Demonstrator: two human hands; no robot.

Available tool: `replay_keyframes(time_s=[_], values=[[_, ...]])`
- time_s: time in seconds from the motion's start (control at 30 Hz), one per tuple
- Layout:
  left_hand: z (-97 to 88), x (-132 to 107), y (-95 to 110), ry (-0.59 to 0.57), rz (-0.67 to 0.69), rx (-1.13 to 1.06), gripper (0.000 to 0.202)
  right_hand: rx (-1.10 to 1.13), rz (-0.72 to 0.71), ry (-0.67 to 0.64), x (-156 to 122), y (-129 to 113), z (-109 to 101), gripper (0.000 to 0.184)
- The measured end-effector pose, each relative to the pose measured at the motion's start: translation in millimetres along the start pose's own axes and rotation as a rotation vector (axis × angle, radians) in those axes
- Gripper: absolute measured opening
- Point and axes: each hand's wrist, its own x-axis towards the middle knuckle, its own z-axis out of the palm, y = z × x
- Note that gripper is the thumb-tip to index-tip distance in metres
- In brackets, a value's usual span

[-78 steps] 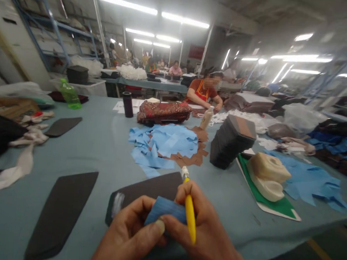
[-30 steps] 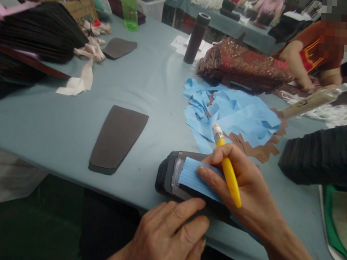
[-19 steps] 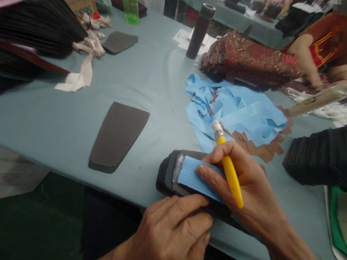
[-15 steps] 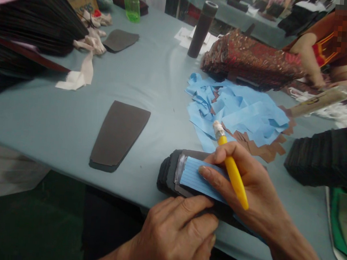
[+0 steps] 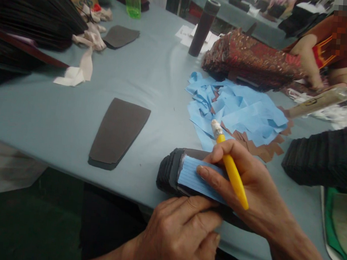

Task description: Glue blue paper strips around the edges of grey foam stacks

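A stack of dark flat pieces [image 5: 166, 171] lies at the table's near edge. On top of it is a blue lined strip [image 5: 192, 173], with a narrow whitish smear along its left end. My right hand [image 5: 247, 178] grips a yellow-handled brush [image 5: 234, 176], its pale bristle tip pointing up and away. The thumb of that hand presses on the blue strip. Curled against the near side of the stack, my left hand [image 5: 181, 233] has its fingertips partly hidden beside the strip's edge. A separate dark tapered piece [image 5: 120, 132] rests to the left.
Blue scraps [image 5: 246, 111] and brown offcuts [image 5: 264, 148] lie beyond my hands. A patterned fabric stack [image 5: 252, 60], a dark cylinder [image 5: 204, 27] and a green bottle [image 5: 132, 0] stand farther back. Another dark stack [image 5: 323, 156] is at right. A person's arm [image 5: 309, 60] shows across the table.
The blue strip's left end has shifted slightly left and now covers most of the whitish band. Both hands stay close to where they were; the brush remains in my right hand.
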Motion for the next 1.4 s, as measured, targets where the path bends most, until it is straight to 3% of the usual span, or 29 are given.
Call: replay_keyframes(time_s=[0.23, 0.57, 1.4], values=[[-1.2, -3, 1, 0.002, -0.025, -0.011, 0.017, -0.067, -0.046, -0.011, 6, -3, 1, 0.019], [-1.2, -5, -2, -0.022, -0.019, 0.009, 0.014, -0.132, -0.035, -0.081, 13, -2, -7, 0.023], [-2.7, -6, -2, -0.055, -0.025, -0.01, 0.013, -0.18, -0.119, -0.049, 17, -4, -8, 0.021]])
